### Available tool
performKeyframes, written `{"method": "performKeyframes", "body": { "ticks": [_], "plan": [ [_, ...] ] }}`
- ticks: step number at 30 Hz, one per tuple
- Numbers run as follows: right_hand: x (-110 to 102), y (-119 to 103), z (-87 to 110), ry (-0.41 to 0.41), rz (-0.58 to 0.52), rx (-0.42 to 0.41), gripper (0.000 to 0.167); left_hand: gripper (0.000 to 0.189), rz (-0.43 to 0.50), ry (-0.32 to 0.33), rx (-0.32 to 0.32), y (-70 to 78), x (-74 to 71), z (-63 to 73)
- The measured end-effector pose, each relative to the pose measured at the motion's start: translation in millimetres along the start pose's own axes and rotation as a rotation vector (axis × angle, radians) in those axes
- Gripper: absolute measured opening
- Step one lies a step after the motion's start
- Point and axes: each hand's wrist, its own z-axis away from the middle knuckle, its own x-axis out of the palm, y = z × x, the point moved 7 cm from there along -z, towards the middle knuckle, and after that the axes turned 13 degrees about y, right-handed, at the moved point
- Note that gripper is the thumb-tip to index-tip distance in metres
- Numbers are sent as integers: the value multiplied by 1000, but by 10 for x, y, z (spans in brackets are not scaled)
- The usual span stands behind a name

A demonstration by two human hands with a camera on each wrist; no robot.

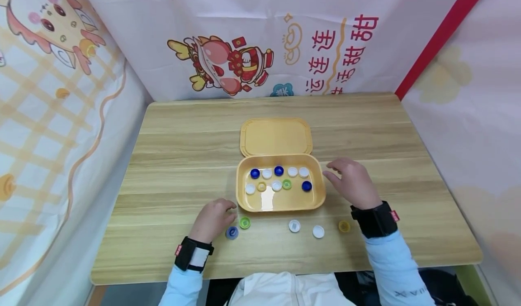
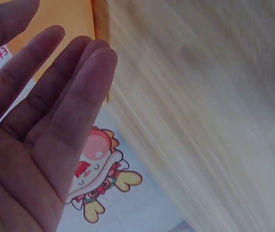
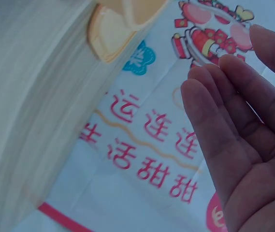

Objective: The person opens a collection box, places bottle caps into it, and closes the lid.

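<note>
My left hand (image 1: 213, 219) is just off the front left corner of a yellow plastic box (image 1: 299, 200). Its fingers are loosely bent, and the left wrist view shows nothing held in them (image 2: 79, 92). Closest to it on the table are a green bottle cap (image 1: 244, 223) and a blue cap (image 1: 232, 232). Beside the box's right rim hovers my right hand (image 1: 353, 182), fingers relaxed and empty in the right wrist view (image 3: 238, 140). Inside the box lie several caps: dark blue (image 1: 306, 186), white (image 1: 276, 185), green (image 1: 286, 184) and yellow (image 1: 261, 186).
Behind the box lies its yellow lid (image 1: 276, 136). In front of the box are two white caps (image 1: 294, 226) and a yellow cap (image 1: 344, 226) farther right. The wooden table (image 1: 183, 143) meets a printed cloth (image 1: 252, 7) at the back.
</note>
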Motion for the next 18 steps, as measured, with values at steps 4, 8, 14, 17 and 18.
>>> {"method": "performKeyframes", "body": {
  "ticks": [4, 8, 14, 17, 18],
  "plan": [
    [-23, 159, 138, 25, -1, 59, 22, 13, 29, -8, 29, 79, 56, 32],
    [9, 289, 277, 15, -2, 122, 22, 10, 40, 3, 84, 121, 132, 60],
    [101, 416, 434, -13, -1, 187, 22, 16, 45, 21, 170, 169, 245, 96],
    [125, 445, 479, -23, -3, 212, 23, 17, 43, 36, 195, 198, 276, 104],
    [132, 453, 490, -27, -2, 219, 24, 18, 40, 37, 197, 206, 288, 105]
  ]
}}
